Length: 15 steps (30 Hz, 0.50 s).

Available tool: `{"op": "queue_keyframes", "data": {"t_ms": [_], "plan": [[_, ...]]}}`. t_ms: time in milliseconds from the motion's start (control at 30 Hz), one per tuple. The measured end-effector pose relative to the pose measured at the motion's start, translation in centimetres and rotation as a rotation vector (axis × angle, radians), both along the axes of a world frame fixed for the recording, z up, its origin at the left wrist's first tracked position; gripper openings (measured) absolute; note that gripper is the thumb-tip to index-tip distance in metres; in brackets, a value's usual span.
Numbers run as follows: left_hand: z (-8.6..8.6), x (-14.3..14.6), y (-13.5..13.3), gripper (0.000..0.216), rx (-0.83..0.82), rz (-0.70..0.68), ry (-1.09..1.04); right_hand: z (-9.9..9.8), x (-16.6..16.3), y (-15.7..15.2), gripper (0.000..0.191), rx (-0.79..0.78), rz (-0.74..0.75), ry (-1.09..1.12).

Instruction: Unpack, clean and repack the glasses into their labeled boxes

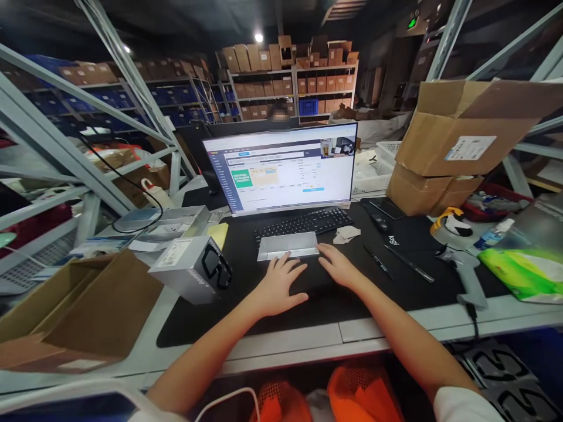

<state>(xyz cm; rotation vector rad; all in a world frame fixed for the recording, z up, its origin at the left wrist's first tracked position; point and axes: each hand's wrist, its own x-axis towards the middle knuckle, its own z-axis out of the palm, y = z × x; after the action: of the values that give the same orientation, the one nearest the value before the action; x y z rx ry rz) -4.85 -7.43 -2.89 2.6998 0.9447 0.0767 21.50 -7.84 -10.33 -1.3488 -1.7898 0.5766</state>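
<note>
A silver-grey flat box or folded carton (288,243) lies on the black desk mat in front of the keyboard (303,224). My left hand (279,284) is open, fingers spread, with its fingertips at the near edge of this silver piece. At its right end, my right hand (336,264) has its fingers stretched out and touching or nearly touching the corner; I cannot tell which. To the left of my left hand stands a grey box (187,269) with a goggle-shaped picture on its side and a white label on top.
A monitor (285,170) stands behind the keyboard. On the right are a pen (377,262), a mouse (379,221), a barcode scanner (464,272), a green pack (523,272) and stacked cardboard boxes (440,140). An open carton (97,310) sits on the left.
</note>
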Motion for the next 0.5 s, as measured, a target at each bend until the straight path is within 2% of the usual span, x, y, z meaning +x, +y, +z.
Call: {"op": "queue_keyframes", "data": {"t_ms": [100, 267, 367, 500], "plan": [[-0.4, -0.1, 0.1, 0.076, -0.034, 0.04, -0.04, 0.0, -0.2, -0.1, 0.049, -0.028, 0.027, 0.015], [-1.1, 0.0, -0.3, 0.073, 0.024, 0.071, -0.168, 1.6, 0.2, -0.7, 0.07, -0.228, -0.08, -0.009], [-1.5, -0.1, -0.2, 0.069, 0.004, 0.112, -0.227, 2.7, 0.9, -1.0, 0.058, -0.373, -0.088, -0.193], [-1.4, -0.3, 0.3, 0.066, -0.031, 0.151, -0.219, 3.4, 1.6, -1.1, 0.042, -0.513, 0.06, -0.397]]}}
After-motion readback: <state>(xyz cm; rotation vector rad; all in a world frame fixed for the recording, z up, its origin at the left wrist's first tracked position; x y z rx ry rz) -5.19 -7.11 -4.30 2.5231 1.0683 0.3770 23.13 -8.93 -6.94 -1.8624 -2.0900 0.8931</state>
